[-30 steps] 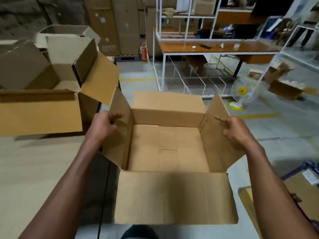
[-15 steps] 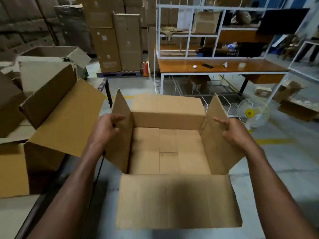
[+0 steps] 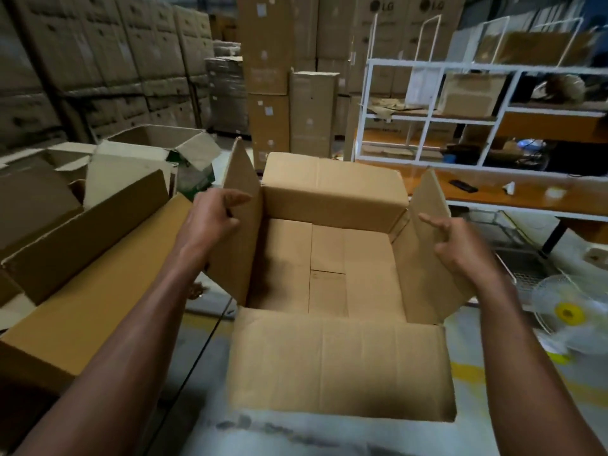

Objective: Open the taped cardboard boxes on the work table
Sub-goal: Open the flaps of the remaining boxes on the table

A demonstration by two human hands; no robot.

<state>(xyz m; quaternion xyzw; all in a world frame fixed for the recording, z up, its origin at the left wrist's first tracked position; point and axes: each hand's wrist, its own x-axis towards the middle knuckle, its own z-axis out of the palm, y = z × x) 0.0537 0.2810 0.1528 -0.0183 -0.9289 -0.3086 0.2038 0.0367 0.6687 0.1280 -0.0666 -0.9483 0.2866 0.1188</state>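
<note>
An empty brown cardboard box (image 3: 329, 258) sits in the middle of the view with all its top flaps spread open. The near flap hangs toward me and the far flap folds back. My left hand (image 3: 210, 222) grips the upright left flap, fingers curled round its edge. On the other side, my right hand (image 3: 460, 245) holds the slanted right flap with one finger stretched along it. The box appears held above the grey floor between both hands.
Several opened cardboard boxes (image 3: 82, 225) crowd the left side. Tall stacked cartons (image 3: 279, 77) stand behind. A white metal rack (image 3: 427, 120) over a wooden table (image 3: 526, 195) fills the right. A small floor fan (image 3: 566, 311) stands at the lower right.
The view has swung up and to the left, showing more of the stacked cartons. The open box stays in both hands and has moved closer to the opened boxes at left.
</note>
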